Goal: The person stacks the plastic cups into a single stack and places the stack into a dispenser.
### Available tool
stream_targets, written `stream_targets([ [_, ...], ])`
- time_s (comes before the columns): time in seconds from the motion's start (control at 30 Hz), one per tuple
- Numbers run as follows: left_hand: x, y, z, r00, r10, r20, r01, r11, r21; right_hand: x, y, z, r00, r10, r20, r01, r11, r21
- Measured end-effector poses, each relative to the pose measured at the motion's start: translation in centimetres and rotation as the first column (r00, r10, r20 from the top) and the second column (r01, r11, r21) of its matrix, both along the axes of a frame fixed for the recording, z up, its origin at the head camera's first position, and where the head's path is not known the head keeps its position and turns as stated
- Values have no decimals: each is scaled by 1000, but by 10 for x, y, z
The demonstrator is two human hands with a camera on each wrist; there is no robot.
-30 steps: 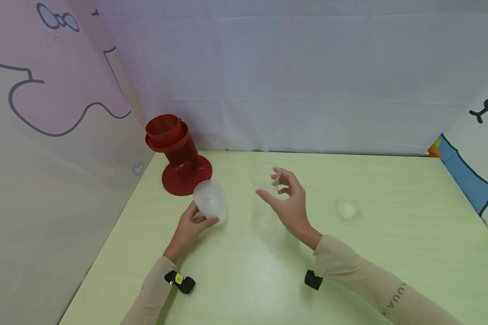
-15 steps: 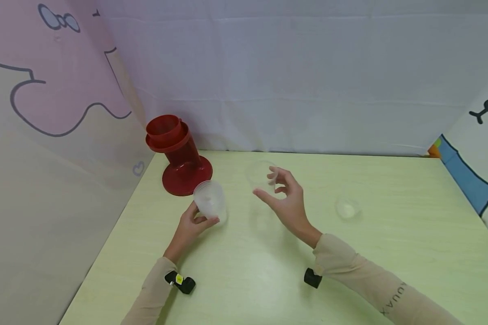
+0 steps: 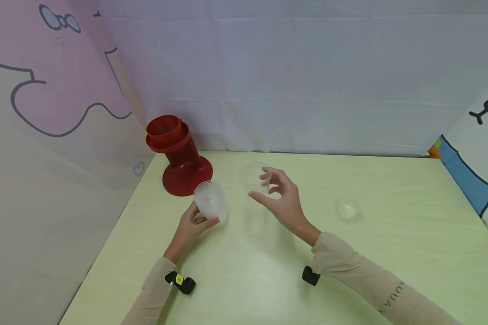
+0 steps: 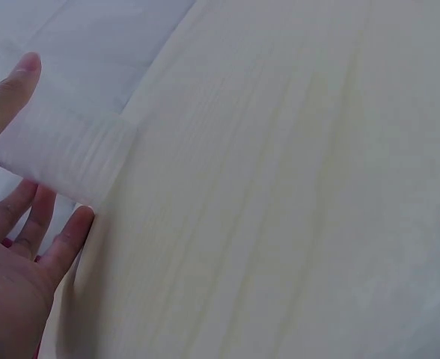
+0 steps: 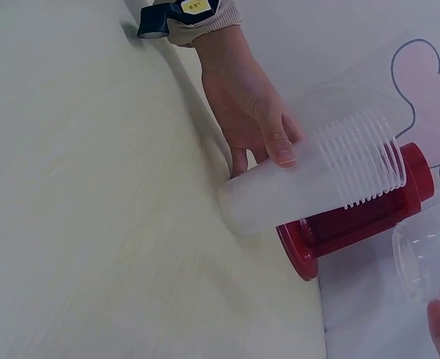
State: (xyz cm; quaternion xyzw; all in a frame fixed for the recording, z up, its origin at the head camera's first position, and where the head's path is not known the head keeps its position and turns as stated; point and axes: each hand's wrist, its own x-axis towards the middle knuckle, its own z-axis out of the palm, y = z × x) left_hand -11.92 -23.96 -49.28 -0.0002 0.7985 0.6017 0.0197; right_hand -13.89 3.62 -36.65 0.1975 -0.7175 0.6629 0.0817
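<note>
A stack of clear plastic cups (image 3: 209, 198) stands on the table, its nested rims showing clearly in the right wrist view (image 5: 310, 176). My left hand (image 3: 190, 228) grips that stack low down, thumb on one side and fingers on the other. To its right, my right hand (image 3: 282, 201) holds a single clear plastic cup (image 3: 252, 177) above the table between thumb and fingers. This cup's rim also appears at the edge of the right wrist view. Behind the stack rises a red cup-shaped holder (image 3: 183, 153) on a round base.
Another small clear cup or bowl (image 3: 347, 208), faint against the surface, rests on the pale table (image 3: 390, 253) at the right. A white cloth backdrop (image 3: 309, 81) closes off the back, and printed cloth (image 3: 65, 180) runs along the left.
My right hand has moved slightly left with its single cup, closer to the stack. The left hand and the stack have stayed in place.
</note>
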Motion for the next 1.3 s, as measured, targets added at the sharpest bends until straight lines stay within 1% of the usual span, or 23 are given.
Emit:
stream_targets([
  [0.33, 1, 0, 1, 1000, 3, 6, -3, 1000, 4, -3, -5, 3, 998, 58, 4, -58, 997, -42],
  [0.7, 2, 1, 1, 1000, 8, 7, -8, 1000, -11, -7, -12, 4, 995, 103, -12, -104, 992, -69],
  [0.93, 1, 1, 3, 1000, 10, 13, -9, 1000, -12, -8, -16, 9, 994, 108, -3, -108, 991, -83],
  [1.27, 0, 2, 5, 1000, 14, 28, -14, 1000, -22, -8, -24, 18, 995, 93, -29, -95, 993, -76],
  [1.3, 0, 1, 5, 999, 15, 28, -14, 1000, -22, -11, -25, 15, 995, 93, -33, -95, 992, -81],
])
